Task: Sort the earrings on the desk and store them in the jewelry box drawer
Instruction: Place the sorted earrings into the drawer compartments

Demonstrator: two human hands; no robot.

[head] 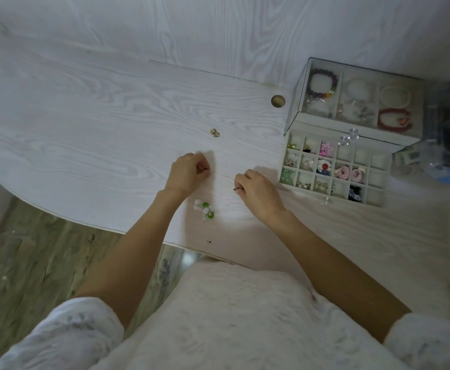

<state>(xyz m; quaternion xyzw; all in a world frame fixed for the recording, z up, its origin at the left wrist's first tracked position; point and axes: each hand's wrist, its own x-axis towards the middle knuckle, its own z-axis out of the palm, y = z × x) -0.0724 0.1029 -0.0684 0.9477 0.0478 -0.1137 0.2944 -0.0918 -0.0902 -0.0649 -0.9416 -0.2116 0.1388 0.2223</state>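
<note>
Bare white wood-grain desk lies open leftward; glass-lidded jewelry box and pulled-out compartment drawer block the right.

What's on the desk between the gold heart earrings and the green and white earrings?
In the head view, the left hand lies between the gold heart earrings and the green and white earrings; otherwise the white desk is bare there.

We see a gold heart-shaped earring pair lying mid-desk and a green-and-white pair near the desk's front edge. At its right side, the jewelry box drawer stands pulled open, its compartments partly filled.
</note>
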